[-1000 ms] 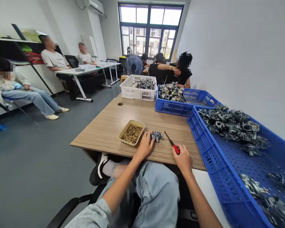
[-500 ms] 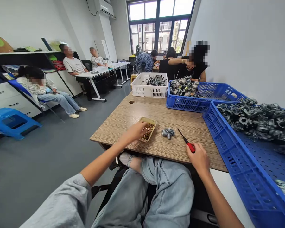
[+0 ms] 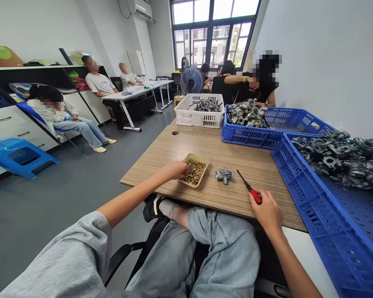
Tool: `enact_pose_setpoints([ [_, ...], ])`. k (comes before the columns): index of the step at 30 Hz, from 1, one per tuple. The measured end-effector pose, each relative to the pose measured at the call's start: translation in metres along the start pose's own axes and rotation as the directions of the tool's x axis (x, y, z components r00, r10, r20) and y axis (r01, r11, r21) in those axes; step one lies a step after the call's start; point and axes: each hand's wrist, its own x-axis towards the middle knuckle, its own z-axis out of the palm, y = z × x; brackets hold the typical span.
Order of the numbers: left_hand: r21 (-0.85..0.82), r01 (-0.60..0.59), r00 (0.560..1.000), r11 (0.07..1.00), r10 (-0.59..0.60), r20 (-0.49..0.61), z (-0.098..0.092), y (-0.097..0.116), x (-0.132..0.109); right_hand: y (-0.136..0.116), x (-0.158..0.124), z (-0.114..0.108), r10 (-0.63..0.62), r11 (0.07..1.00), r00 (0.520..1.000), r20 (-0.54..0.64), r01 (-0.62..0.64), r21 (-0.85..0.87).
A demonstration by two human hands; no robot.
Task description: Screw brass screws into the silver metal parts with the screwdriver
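My left hand (image 3: 176, 169) reaches into a small tan tray (image 3: 202, 158) of brass screws (image 3: 194, 171), fingers bunched at the tray's near left edge; what they pinch is too small to see. My right hand (image 3: 267, 210) is closed round the red handle of a screwdriver (image 3: 250, 189), whose black shaft rests on the wooden table (image 3: 236, 161) and points up and left. A small grey metal part (image 3: 224, 175) lies alone on the table between the tray and the screwdriver tip, touched by neither hand.
Two blue crates (image 3: 313, 198) (image 3: 276, 124) with several grey metal parts stand on the right and at the back. A white basket (image 3: 199, 118) sits at the far table end, with a fan (image 3: 191, 80) behind. People sit at left and far end. A blue stool (image 3: 18, 155) is at left.
My left hand let go of the grey metal part and moved left into the screw tray. The right hand stays on the screwdriver. The view swung left.
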Motion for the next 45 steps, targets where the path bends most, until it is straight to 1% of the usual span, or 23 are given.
enact_pose_setpoints([
  [3,0.042,-0.036,0.998,0.998,0.033,0.053,0.004,-0.002,0.003,0.000,0.000,0.000,-0.003,1.000,1.000,0.000,0.003,0.010],
  [9,0.065,-0.104,0.995,0.992,0.104,-0.004,0.008,-0.004,-0.001,0.001,0.001,0.000,-0.025,0.999,1.000,-0.009,0.025,0.021],
  [12,0.014,-0.072,0.995,0.997,0.073,-0.067,0.012,-0.005,0.001,0.000,0.001,0.000,-0.022,1.000,1.000,-0.002,0.022,0.021],
  [17,-0.211,-0.008,0.987,0.977,-0.026,-0.156,0.014,-0.008,0.005,-0.002,0.000,-0.003,-0.017,1.000,1.000,0.007,0.017,0.021],
  [20,-0.208,-0.002,0.982,0.978,-0.038,-0.187,0.013,-0.008,0.004,-0.004,0.000,-0.004,-0.016,1.000,1.000,0.018,0.015,0.024],
  [23,-0.150,-0.012,0.983,0.989,-0.016,-0.185,0.012,-0.006,0.002,-0.004,-0.001,-0.004,-0.018,0.999,1.000,0.021,0.017,0.030],
  [26,-0.136,-0.076,0.986,0.988,0.054,-0.160,0.014,-0.007,0.002,-0.004,-0.001,-0.004,-0.011,1.000,1.000,0.022,0.010,0.029],
  [28,-0.148,-0.108,0.989,0.983,0.091,-0.116,0.015,-0.010,0.003,-0.003,0.000,-0.003,-0.004,1.000,1.000,0.021,0.003,0.025],
  [31,-0.202,-0.097,0.994,0.975,0.086,-0.062,0.013,-0.015,0.004,-0.002,0.000,-0.002,-0.010,0.999,1.000,0.011,0.009,0.036],
  [34,-0.258,-0.085,0.995,0.962,0.068,-0.075,0.007,-0.014,0.002,-0.001,0.000,-0.001,-0.013,0.999,1.000,0.007,0.013,0.041],
  [38,-0.336,-0.144,0.987,0.931,0.110,-0.121,0.002,-0.007,-0.002,0.000,0.000,0.000,-0.010,0.999,1.000,0.010,0.010,0.035],
  [41,-0.367,-0.174,0.983,0.914,0.142,-0.113,0.006,-0.004,-0.001,0.000,0.000,0.000,-0.011,0.999,1.000,0.008,0.011,0.045],
  [45,-0.341,-0.165,0.986,0.925,0.145,-0.083,0.016,-0.008,0.005,0.000,0.000,0.000,-0.002,0.999,1.000,0.008,0.001,0.041],
])
